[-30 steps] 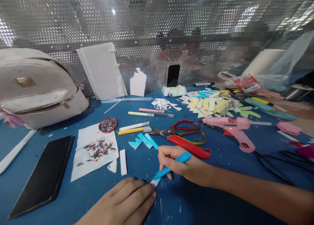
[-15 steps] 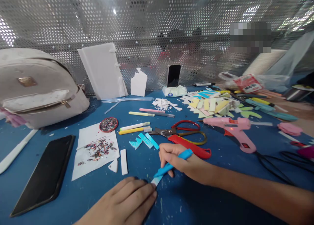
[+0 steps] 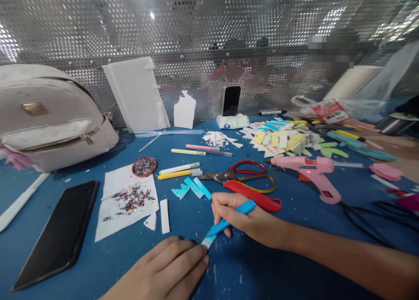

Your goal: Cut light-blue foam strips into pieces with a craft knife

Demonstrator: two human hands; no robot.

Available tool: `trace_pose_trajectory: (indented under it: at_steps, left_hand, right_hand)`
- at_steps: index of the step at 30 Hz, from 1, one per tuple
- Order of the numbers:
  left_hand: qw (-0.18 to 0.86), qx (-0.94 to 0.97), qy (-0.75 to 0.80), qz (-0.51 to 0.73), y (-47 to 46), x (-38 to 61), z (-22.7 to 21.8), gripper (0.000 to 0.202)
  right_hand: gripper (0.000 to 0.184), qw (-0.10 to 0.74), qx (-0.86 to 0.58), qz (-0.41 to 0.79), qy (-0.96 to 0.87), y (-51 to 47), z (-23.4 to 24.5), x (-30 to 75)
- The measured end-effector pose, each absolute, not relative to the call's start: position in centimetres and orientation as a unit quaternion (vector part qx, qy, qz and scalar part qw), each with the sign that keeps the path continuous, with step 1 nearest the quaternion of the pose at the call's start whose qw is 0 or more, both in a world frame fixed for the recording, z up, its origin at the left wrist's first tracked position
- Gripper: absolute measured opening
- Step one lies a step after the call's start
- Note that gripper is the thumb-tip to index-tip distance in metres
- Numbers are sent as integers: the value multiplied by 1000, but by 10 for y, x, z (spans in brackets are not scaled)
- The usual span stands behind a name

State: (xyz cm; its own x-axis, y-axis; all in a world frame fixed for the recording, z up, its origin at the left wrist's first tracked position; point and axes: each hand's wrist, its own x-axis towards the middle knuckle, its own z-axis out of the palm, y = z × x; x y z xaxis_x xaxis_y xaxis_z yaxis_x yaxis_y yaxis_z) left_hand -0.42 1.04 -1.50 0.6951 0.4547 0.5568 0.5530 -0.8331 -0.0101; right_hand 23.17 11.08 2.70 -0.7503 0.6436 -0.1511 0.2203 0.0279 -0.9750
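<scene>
My right hand point(image 3: 244, 219) grips a blue craft knife point(image 3: 227, 222) like a pen, its tip pointing down-left at the blue table point(image 3: 183, 221). My left hand point(image 3: 163, 271) lies flat, palm down, at the bottom edge, with its fingertips touching the spot where the knife tip rests. Whatever is under those fingers is hidden. Small blue foam pieces point(image 3: 193, 188) lie just beyond my right hand, with red scissors point(image 3: 242, 171) and a red cutter point(image 3: 253, 195) behind it.
A black phone point(image 3: 57, 232) and a white sheet with glitter point(image 3: 127, 202) lie at left, a beige backpack point(image 3: 49, 114) behind them. A pink glue gun point(image 3: 310, 171) and a heap of coloured foam scraps point(image 3: 281, 138) sit at right. A perforated metal wall closes the back.
Almost nothing differs; my right hand with the knife has shifted very slightly, and my left hand stays pressed in place.
</scene>
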Motion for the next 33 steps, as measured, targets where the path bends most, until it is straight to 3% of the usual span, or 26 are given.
trace_pose_trajectory:
  at_steps: [10,17,23,33]
  left_hand:
    - [94,-932,-273,-219,10,-12,-16,37]
    - [88,-934,-284,-198,12,-9,-13,46]
    - [102,-923,-277,-245,9,-6,-18,34]
    - [91,-921,-272,-263,10,-7,-15,42]
  right_hand:
    - [57,165,-287,627,-705,111,22,233]
    - [56,169,-292,631,-699,111,23,233]
    - [55,175,-299,624,-700,110,27,232]
    - [57,167,-299,622,-704,110,25,232]
